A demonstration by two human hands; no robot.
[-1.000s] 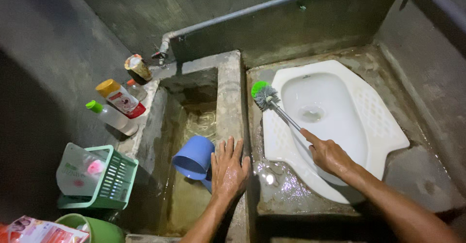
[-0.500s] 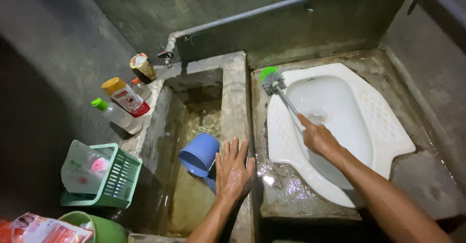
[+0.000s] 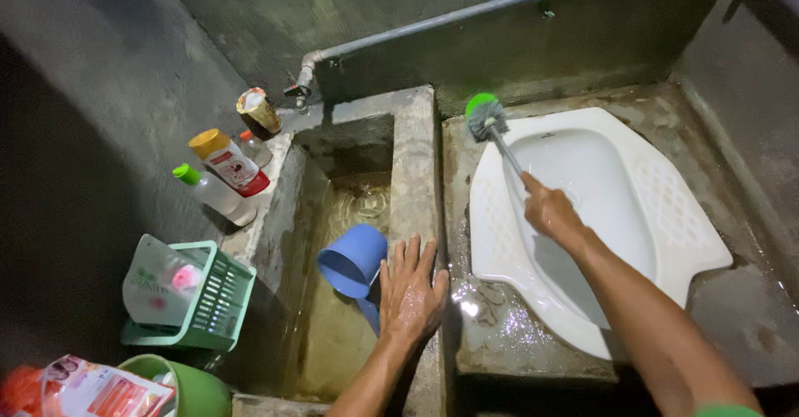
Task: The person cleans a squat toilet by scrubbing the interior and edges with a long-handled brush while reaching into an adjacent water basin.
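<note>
Since the earlier frames, the brush head (image 3: 485, 117) has moved up from the left side of the pan to its top left corner, and the right hand (image 3: 549, 211) has followed it upward.

That hand is closed around the thin metal handle (image 3: 508, 152) of the toilet brush, near the middle of the frame. The green and grey bristles touch the wet concrete just at the rim of the white squat toilet (image 3: 666, 217), which fills the right half of the frame.

The person's left hand (image 3: 410, 290) lies flat and open, fingers spread, on the top of the concrete wall (image 3: 414, 159) between the toilet and the water basin, in the lower centre. It holds nothing. Just beside its thumb side, a blue plastic dipper (image 3: 353, 260) lies tilted in the shallow water of the basin (image 3: 333, 342).

Further left, on the basin ledge, stand a few bottles (image 3: 229, 163), one with a yellow cap and one with a green cap. Below them, a light green basket (image 3: 212, 305) sits at the lower left. A grey pipe (image 3: 466, 16) runs along the wall at the top.
</note>
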